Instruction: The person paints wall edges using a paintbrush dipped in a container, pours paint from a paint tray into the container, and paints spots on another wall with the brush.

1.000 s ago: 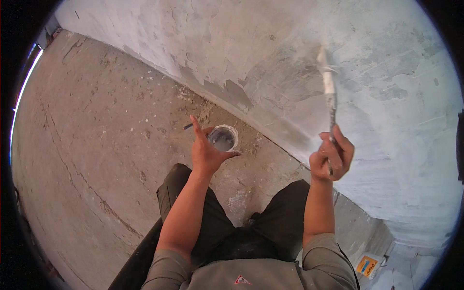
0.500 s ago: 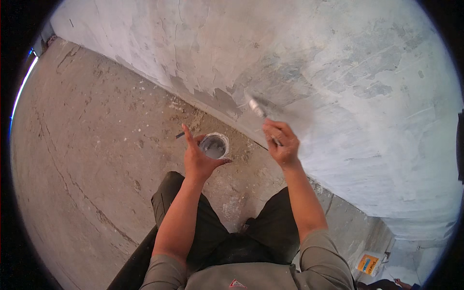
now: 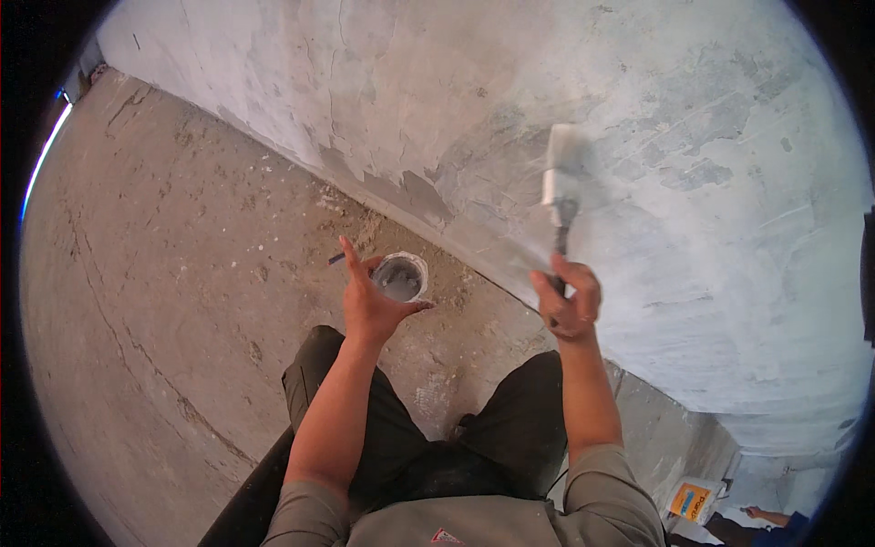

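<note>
My right hand [image 3: 570, 299] is closed around the dark handle of a paintbrush [image 3: 561, 187]. Its pale bristles, slightly blurred, point away from me, over or against the patchy grey and white wall [image 3: 674, 219]. In my left hand [image 3: 369, 301], thumb and fingers curve round the side of a small round paint pot [image 3: 401, 277]. Whitish-grey liquid shows inside the pot, and its rim is smeared white. A short dark stick-like piece [image 3: 336, 260] juts out beside my left index finger; what it belongs to is hidden.
Dusty, cracked concrete floor [image 3: 173, 273] runs along the wall's foot, with loose dirt [image 3: 360, 219] by the edge. At the lower right stand a white bucket with an orange label [image 3: 693, 501] and another person, whose arm [image 3: 770, 517] partly shows.
My right hand has moved right and slightly nearer to me, and the brush has swung from pointing up-left to nearly straight ahead. My left hand and pot barely shifted. More of the other person's arm shows.
</note>
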